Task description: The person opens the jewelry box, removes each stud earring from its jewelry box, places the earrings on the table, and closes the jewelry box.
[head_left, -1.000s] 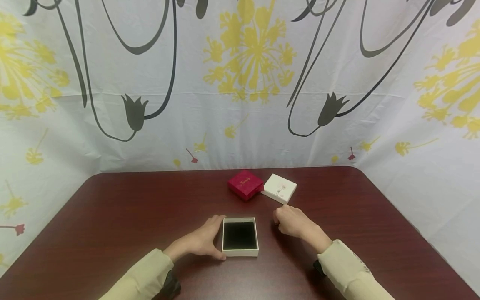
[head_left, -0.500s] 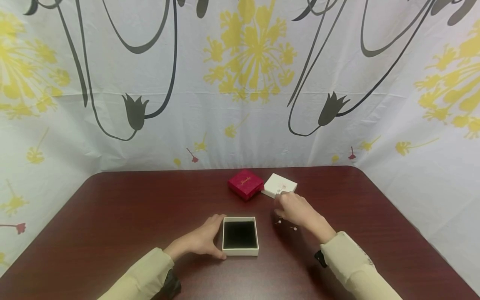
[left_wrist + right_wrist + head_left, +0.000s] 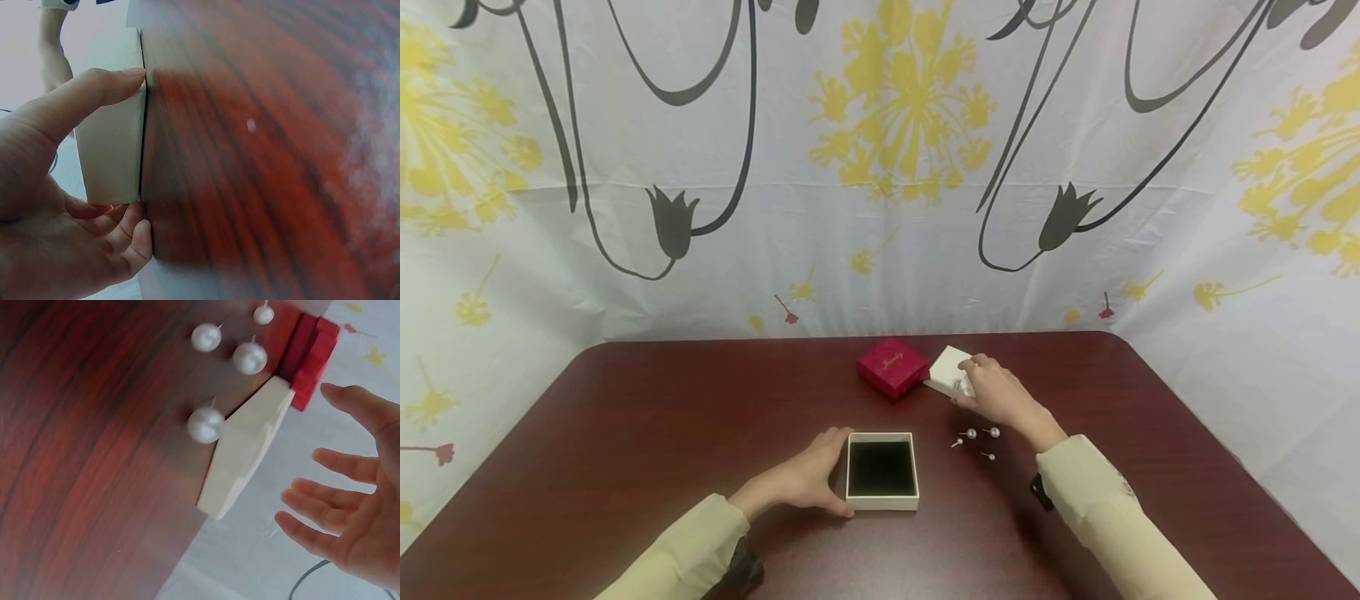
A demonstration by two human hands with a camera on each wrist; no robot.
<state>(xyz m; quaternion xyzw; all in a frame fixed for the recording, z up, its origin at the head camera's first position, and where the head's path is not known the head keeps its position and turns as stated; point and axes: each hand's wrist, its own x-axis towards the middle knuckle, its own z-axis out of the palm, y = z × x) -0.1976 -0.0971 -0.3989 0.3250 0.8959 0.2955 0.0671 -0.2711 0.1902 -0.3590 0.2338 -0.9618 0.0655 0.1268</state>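
Observation:
A white open box [image 3: 882,503] with a black pad inside stands on the table. My left hand [image 3: 805,477] steadies it from the left, thumb [image 3: 109,86] against one side and fingers curled round the other. Several pearl stud earrings [image 3: 972,433] lie loose to the right of the box, two bigger and two smaller. Beyond them, my right hand [image 3: 1000,395] is over a white box lid [image 3: 947,371] and covers part of its flower print. Its fingers are spread in the right wrist view, with nothing between them; I cannot tell whether they touch the lid.
A dark red jewelry box [image 3: 892,367] with gold lettering lies against the left of the white lid. The brown wooden table [image 3: 700,400] ends at a patterned white curtain [image 3: 880,250] behind and at the sides.
My right hand has moved away from the near side, over the earrings, to the white lid; its fingers have opened. The earrings it covered now show on the table. My left hand stays put.

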